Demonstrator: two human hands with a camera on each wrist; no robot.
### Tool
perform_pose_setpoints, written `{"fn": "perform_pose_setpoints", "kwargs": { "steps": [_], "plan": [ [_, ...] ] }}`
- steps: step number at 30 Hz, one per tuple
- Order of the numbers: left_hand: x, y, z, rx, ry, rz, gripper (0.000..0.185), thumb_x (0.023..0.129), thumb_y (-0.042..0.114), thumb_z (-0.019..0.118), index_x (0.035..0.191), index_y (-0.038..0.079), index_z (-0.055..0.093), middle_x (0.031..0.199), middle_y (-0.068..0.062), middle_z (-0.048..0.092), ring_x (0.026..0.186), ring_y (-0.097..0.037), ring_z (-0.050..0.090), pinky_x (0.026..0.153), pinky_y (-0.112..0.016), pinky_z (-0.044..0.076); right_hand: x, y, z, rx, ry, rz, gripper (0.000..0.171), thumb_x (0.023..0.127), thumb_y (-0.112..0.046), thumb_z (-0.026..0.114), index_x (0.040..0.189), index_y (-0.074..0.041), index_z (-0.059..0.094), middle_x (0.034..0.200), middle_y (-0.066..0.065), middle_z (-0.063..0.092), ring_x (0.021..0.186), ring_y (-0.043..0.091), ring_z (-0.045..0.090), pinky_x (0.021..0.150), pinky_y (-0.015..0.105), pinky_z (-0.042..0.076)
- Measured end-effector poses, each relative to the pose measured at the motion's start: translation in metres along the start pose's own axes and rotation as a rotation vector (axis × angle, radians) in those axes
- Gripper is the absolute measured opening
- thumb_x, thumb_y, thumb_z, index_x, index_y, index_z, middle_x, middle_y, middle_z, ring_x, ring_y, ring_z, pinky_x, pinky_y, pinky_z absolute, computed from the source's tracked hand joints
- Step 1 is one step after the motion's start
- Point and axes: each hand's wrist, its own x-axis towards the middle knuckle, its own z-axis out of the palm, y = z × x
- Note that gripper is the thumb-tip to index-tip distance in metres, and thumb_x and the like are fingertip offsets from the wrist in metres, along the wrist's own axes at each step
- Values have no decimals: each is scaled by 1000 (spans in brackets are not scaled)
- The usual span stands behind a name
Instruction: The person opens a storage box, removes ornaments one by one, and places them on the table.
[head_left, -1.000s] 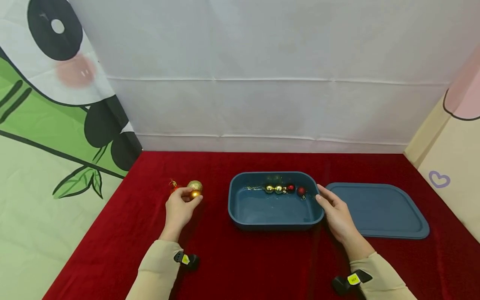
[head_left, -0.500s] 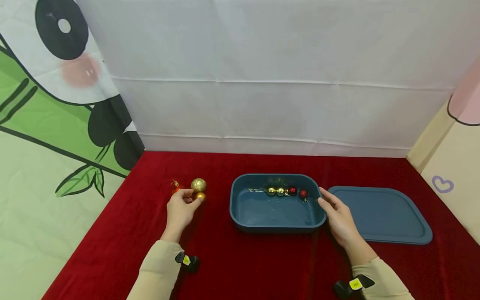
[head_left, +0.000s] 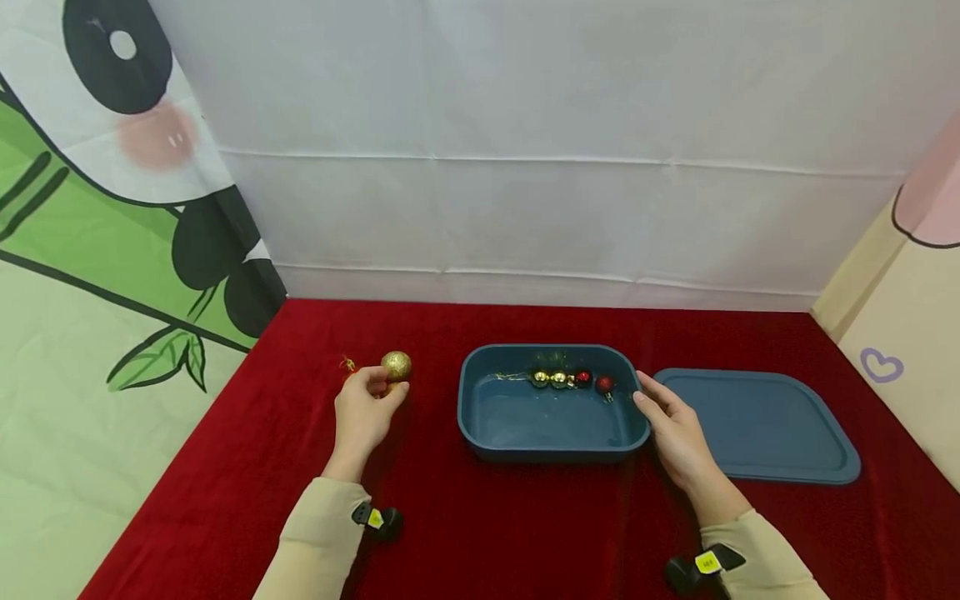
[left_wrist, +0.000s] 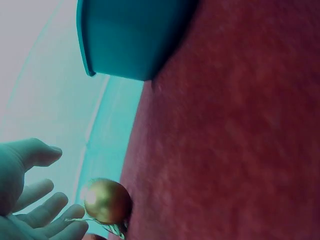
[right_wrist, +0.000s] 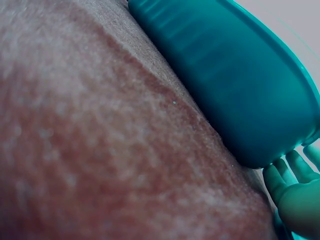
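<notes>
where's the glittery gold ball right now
In the head view the glittery gold ball lies on the red cloth, left of the blue tub, at the left hand's fingertips.

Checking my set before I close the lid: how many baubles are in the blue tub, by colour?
Gold baubles: 2
Red baubles: 2
Total: 4 in the blue tub

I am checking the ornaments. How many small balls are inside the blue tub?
4: two gold balls and two red balls, in a row along the far wall of the blue tub. None seem hidden.
</notes>
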Motion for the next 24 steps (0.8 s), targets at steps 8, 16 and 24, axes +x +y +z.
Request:
{"fn": "perform_pose_setpoints", "kwargs": {
  "steps": [8,16,24],
  "plan": [
    [-5,18,1,-76,-2,85,42,85,22,70,119,0,58,117,-17,59,108,-31,59,90,-43,50,3,1,2,24,10,2,64,96,-37,51,149,-8,29,149,13,32,113,-1,50,87,11,45],
    [-13,35,8,-158,-48,169,36,84,18,72,115,4,61,118,-12,60,107,-29,59,93,-44,50,3,2,3,33,10,4,64,96,-37,52,149,-8,29,148,12,32,112,-1,50,87,11,46],
    [-15,49,21,-174,-90,193,38,84,19,72,117,6,60,117,-13,63,106,-25,62,91,-43,51,3,1,1,38,15,0,64,96,-36,52,148,-7,29,149,13,33,112,-3,50,87,10,46]
  ]
}}
